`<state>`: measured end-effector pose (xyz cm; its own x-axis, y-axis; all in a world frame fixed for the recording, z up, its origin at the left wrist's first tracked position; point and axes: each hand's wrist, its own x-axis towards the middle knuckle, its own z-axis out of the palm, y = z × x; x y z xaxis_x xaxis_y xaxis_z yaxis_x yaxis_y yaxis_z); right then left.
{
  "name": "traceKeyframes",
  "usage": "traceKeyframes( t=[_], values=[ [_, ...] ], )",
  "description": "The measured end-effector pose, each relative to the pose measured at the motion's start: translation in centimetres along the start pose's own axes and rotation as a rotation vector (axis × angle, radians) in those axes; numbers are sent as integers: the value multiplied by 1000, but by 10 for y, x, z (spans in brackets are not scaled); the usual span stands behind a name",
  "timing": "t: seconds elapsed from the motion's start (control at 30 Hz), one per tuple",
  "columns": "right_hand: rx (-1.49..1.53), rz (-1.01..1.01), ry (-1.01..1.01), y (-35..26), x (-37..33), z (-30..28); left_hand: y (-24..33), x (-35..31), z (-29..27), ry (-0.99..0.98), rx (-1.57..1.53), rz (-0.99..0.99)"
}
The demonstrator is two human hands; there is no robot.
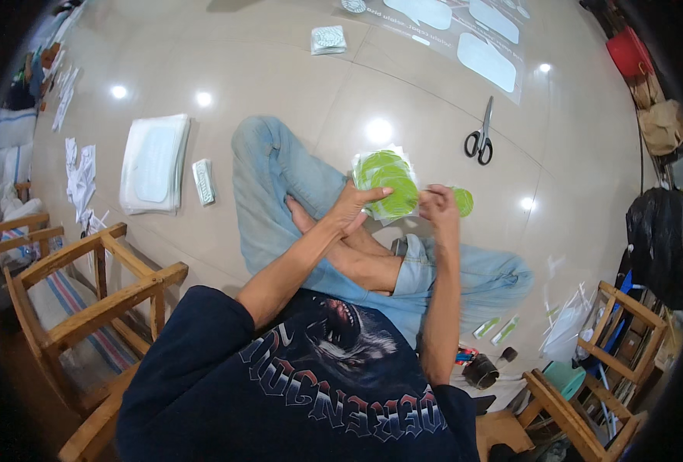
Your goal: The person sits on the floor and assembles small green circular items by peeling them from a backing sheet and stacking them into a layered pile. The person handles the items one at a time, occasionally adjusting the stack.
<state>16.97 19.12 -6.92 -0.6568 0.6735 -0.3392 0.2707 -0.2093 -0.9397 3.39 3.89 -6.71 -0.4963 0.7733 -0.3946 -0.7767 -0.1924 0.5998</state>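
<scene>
My left hand grips a stack of round green stickers on clear backing, thumb on top, above my crossed legs. At the right edge of that stack is my right hand, fingers closed in a pinch; whatever they hold is too small to make out. Just beyond these fingers, a round green piece lies on the floor, partly hidden by the hand. Black-handled scissors rest on the tiles farther out to the right.
Left of my legs lie a stack of clear sheets and a small white bundle. Another bundle and a printed clear sheet are at the far side. Wooden frames stand near left; green strips lie right.
</scene>
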Motion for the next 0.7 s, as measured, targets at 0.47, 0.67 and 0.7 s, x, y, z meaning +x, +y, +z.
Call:
traceKeyframes(
  t=[0.47, 0.67, 0.7],
  values=[
    [-69, -214, 56, -5, -4, 15, -7, 4, 0, -6, -29, -27],
    [-3, -301, 257, -2, 5, 9, -9, 5, 1, -4, 42, -14],
    [25, -295, 284, -2, 6, 6, -6, 4, 1, 1, 47, -26]
  ],
)
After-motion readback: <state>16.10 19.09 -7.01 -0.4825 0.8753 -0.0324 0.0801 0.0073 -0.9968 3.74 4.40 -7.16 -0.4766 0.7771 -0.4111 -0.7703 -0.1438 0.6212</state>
